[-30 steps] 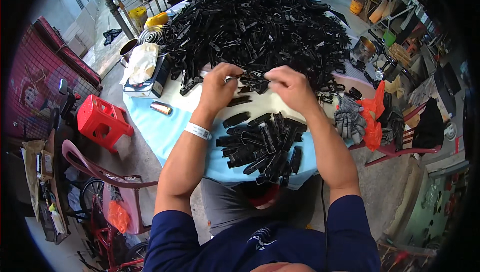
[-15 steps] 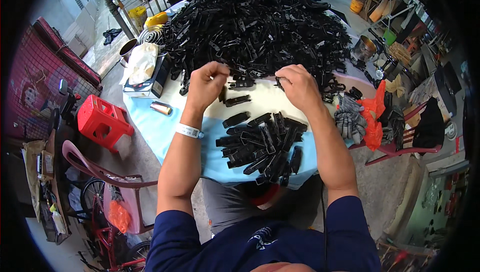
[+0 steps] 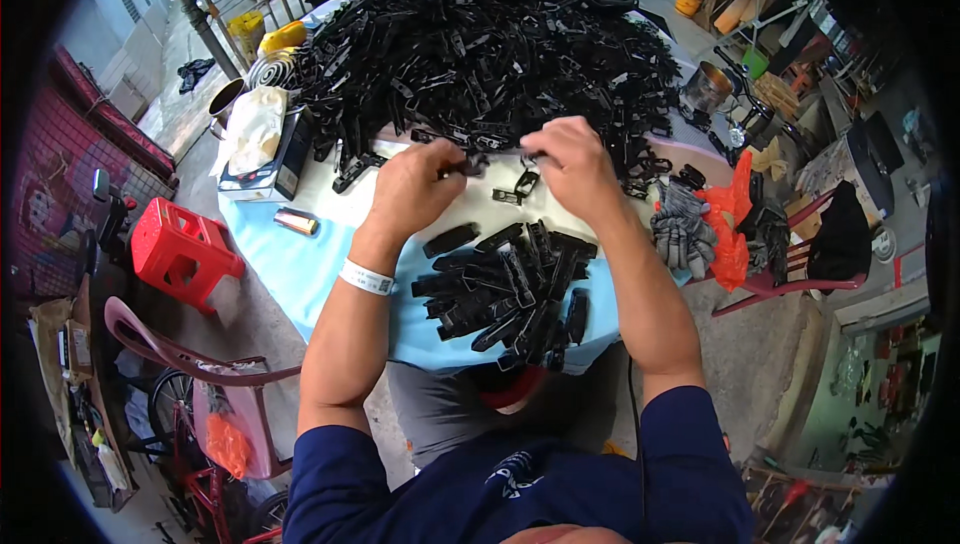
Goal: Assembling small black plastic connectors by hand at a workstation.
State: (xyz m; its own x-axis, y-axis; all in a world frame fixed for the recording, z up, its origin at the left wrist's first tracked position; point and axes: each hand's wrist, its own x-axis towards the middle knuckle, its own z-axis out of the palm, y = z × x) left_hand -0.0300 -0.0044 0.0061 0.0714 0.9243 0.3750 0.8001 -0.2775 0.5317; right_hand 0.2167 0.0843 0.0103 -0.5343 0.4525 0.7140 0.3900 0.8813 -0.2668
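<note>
My left hand (image 3: 412, 186) is closed around a small black plastic part (image 3: 474, 164), whose end sticks out past the fingertips. Opposite it, my right hand (image 3: 578, 162) pinches a thin dark plastic piece (image 3: 531, 157), mostly hidden by the fingers. On the pale cloth between and below the hands lies a loose black part (image 3: 516, 190) with openings in it. Closer to me is a small heap of long black plastic parts (image 3: 515, 284), lying across one another. Beyond both hands rises a big mound of similar black parts (image 3: 490, 44).
A lighter (image 3: 296, 222) lies by a box (image 3: 262, 186) on the table's left. Grey gloves (image 3: 684, 229) and an orange plastic bag (image 3: 728, 219) are at the right edge. A red stool (image 3: 185, 249) and a pink chair (image 3: 240, 414) stand to the left.
My left hand has come nearer and turned, now with a black part showing in its fingers. My right hand has shifted slightly left. Loose parts between the hands have changed position.
</note>
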